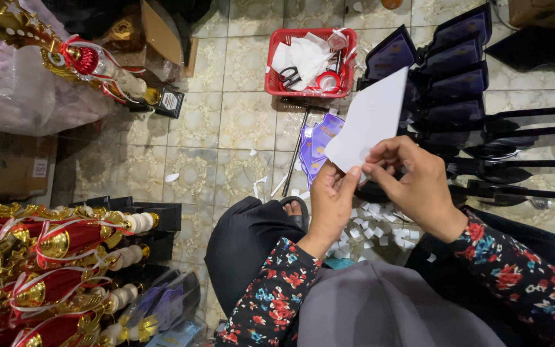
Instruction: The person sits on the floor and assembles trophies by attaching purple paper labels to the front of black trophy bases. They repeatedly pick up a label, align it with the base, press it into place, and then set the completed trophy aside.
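Both my hands hold up a white shield-shaped plaque piece with its back toward me. My left hand pinches its lower edge from below. My right hand has thumb and fingertips at a small white tape square on the piece's lower corner. Floral sleeves cover both forearms. Below the hands, many small white paper scraps lie on the tiled floor beside my black-clad knee.
A red basket with scissors, tape rolls and white paper stands ahead. Purple plaque pieces lie on the floor. Black plaque stands are lined up at right. Red-and-gold trophies crowd the left, another lies at top left.
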